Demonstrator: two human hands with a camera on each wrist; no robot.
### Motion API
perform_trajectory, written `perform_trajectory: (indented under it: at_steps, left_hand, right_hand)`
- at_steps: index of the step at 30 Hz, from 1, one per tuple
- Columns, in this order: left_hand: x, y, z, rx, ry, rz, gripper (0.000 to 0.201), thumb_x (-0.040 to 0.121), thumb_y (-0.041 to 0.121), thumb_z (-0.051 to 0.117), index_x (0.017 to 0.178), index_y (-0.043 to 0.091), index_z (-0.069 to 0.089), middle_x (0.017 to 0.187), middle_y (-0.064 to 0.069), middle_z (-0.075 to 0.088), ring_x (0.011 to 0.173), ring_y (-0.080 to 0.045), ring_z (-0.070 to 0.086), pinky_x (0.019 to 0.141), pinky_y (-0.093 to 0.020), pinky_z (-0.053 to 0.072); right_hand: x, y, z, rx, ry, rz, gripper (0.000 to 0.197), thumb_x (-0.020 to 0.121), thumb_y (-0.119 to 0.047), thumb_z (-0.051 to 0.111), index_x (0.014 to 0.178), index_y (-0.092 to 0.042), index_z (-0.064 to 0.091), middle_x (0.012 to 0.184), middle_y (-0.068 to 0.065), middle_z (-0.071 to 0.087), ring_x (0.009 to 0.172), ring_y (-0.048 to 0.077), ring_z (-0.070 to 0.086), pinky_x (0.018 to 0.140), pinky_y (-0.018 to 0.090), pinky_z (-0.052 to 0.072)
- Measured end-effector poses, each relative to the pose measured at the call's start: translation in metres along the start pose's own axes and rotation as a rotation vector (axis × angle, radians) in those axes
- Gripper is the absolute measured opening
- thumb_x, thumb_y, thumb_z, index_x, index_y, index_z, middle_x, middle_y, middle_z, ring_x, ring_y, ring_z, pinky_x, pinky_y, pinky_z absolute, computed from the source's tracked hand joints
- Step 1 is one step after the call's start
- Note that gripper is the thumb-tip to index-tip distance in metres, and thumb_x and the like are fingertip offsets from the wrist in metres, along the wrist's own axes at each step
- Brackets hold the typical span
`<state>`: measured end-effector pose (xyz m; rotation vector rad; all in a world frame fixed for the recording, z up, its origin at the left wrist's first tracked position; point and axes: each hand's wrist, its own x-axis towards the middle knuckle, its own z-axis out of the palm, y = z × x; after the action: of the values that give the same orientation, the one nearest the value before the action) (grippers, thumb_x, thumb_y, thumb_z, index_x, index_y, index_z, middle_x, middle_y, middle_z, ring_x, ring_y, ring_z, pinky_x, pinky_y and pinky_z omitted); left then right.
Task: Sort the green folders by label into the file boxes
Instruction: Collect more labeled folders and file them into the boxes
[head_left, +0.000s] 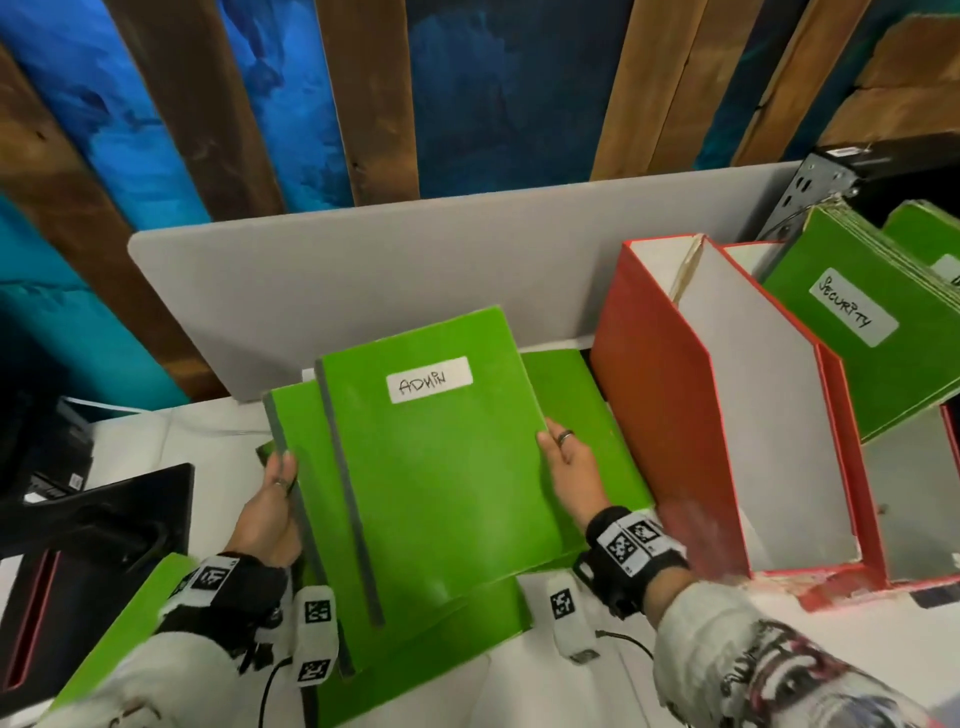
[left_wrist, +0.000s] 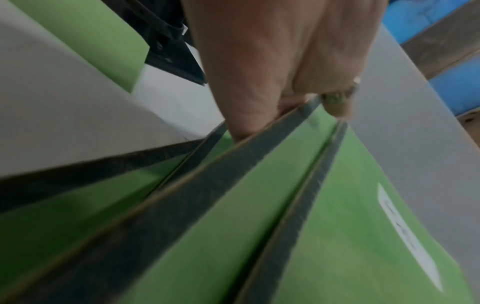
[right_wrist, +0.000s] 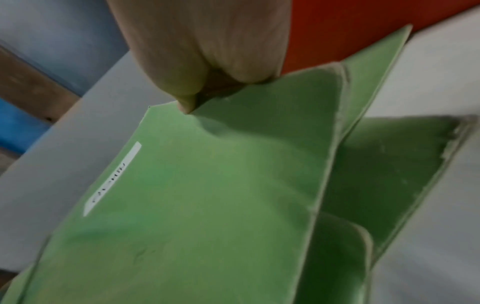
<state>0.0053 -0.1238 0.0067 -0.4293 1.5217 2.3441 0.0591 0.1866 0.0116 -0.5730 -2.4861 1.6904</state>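
Observation:
A green folder labelled ADMIN (head_left: 441, 467) is raised at the centre of the table. My right hand (head_left: 566, 462) pinches its right edge, thumb on top; the right wrist view shows that hand (right_wrist: 202, 51) on the folder (right_wrist: 207, 195). My left hand (head_left: 275, 493) grips the grey spine of a second green folder (head_left: 304, 431) just beneath; in the left wrist view the fingers (left_wrist: 259, 72) curl round that spine beside the ADMIN folder (left_wrist: 350, 226). Several more green folders (head_left: 571, 384) lie below. A red file box (head_left: 665, 415) stands empty to the right. The box behind it (head_left: 836, 415) holds SECURITY folders (head_left: 893, 379).
A grey divider panel (head_left: 363, 270) runs along the table's back edge. At the left stands a black monitor base (head_left: 78, 545), and a computer case (head_left: 857, 171) sits at the back right. A black cable (head_left: 270, 686) trails over the white table (head_left: 519, 686) near my left sleeve.

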Motion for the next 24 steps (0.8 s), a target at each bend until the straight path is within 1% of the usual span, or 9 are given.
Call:
perform_trajectory:
  at_steps: [1, 2, 6, 9, 10, 13, 17, 22, 24]
  left_hand:
    - [-0.001, -0.002, -0.001, 0.036, -0.012, 0.001, 0.037, 0.100, 0.025, 0.036, 0.137, 0.026, 0.041, 0.123, -0.002, 0.063, 0.108, -0.020, 0.062, 0.095, -0.044, 0.050]
    - [-0.004, -0.004, -0.002, 0.087, -0.027, 0.004, 0.041, 0.098, 0.017, 0.041, 0.138, 0.024, 0.039, 0.126, -0.006, 0.060, 0.108, -0.022, 0.062, 0.092, -0.044, 0.052]
    - [-0.014, -0.015, -0.002, 0.229, -0.058, 0.023, 0.058, 0.086, -0.015, 0.048, 0.132, 0.021, 0.043, 0.118, -0.005, 0.063, 0.090, -0.012, 0.069, 0.073, -0.028, 0.059]
    - [-0.017, -0.014, -0.004, 0.243, -0.046, 0.057, 0.058, 0.086, -0.016, 0.046, 0.129, 0.023, 0.044, 0.113, -0.003, 0.063, 0.082, -0.009, 0.071, 0.066, -0.028, 0.059]
    - [-0.017, -0.011, -0.006, 0.237, -0.024, 0.071, 0.057, 0.086, -0.016, 0.046, 0.128, 0.022, 0.044, 0.112, -0.004, 0.063, 0.081, -0.009, 0.071, 0.065, -0.029, 0.060]
    - [-0.016, 0.005, -0.017, 0.207, 0.031, 0.141, 0.055, 0.087, -0.015, 0.045, 0.132, 0.017, 0.043, 0.118, -0.008, 0.062, 0.086, -0.011, 0.071, 0.070, -0.032, 0.060]
    - [-0.015, 0.041, -0.038, 0.179, 0.123, 0.260, 0.060, 0.089, -0.014, 0.043, 0.138, 0.021, 0.039, 0.124, -0.003, 0.060, 0.098, -0.014, 0.066, 0.075, -0.034, 0.059]
    - [-0.020, 0.079, -0.051, 0.250, 0.228, 0.441, 0.044, 0.089, -0.012, 0.046, 0.102, 0.029, 0.053, 0.100, 0.006, 0.069, 0.077, 0.001, 0.069, 0.067, -0.023, 0.059]
    - [-0.022, 0.090, -0.055, 0.282, 0.249, 0.491, 0.043, 0.088, -0.012, 0.047, 0.097, 0.029, 0.053, 0.087, 0.013, 0.072, 0.075, 0.003, 0.068, 0.067, -0.019, 0.058]
  right_hand:
    - [0.000, 0.002, 0.006, -0.038, -0.017, 0.025, 0.041, 0.100, -0.017, 0.042, 0.137, -0.001, 0.043, 0.141, 0.012, 0.048, 0.133, 0.023, 0.042, 0.106, 0.023, 0.030]
    - [0.001, 0.004, 0.012, -0.067, -0.041, 0.045, 0.041, 0.100, -0.018, 0.041, 0.138, -0.002, 0.043, 0.141, 0.013, 0.048, 0.133, 0.024, 0.043, 0.107, 0.025, 0.030]
    - [0.001, 0.010, 0.032, -0.232, -0.238, 0.117, 0.043, 0.101, -0.017, 0.039, 0.143, -0.011, 0.036, 0.139, 0.012, 0.050, 0.124, 0.029, 0.052, 0.102, 0.032, 0.039]
    - [-0.001, 0.014, 0.037, -0.253, -0.338, 0.152, 0.049, 0.099, -0.017, 0.043, 0.146, -0.020, 0.030, 0.134, 0.009, 0.053, 0.085, 0.018, 0.063, 0.072, 0.022, 0.052]
    - [-0.002, 0.014, 0.037, -0.238, -0.345, 0.151, 0.050, 0.098, -0.017, 0.045, 0.146, -0.021, 0.030, 0.132, 0.009, 0.054, 0.084, 0.018, 0.063, 0.070, 0.021, 0.052]
    - [-0.001, 0.017, 0.035, -0.206, -0.325, 0.176, 0.046, 0.097, -0.018, 0.047, 0.142, -0.018, 0.035, 0.129, 0.010, 0.056, 0.115, 0.034, 0.057, 0.092, 0.036, 0.048]
    - [0.004, 0.024, 0.034, -0.207, -0.312, 0.218, 0.035, 0.097, -0.019, 0.048, 0.131, -0.016, 0.044, 0.128, 0.017, 0.057, 0.119, 0.037, 0.053, 0.096, 0.042, 0.045]
    - [0.010, 0.026, 0.042, -0.244, -0.309, 0.206, 0.031, 0.096, -0.016, 0.049, 0.127, -0.016, 0.048, 0.124, 0.015, 0.059, 0.116, 0.035, 0.056, 0.096, 0.041, 0.046]
    - [0.011, 0.023, 0.049, -0.261, -0.330, 0.164, 0.030, 0.096, -0.015, 0.048, 0.127, -0.016, 0.047, 0.121, 0.009, 0.062, 0.114, 0.031, 0.059, 0.095, 0.038, 0.049]
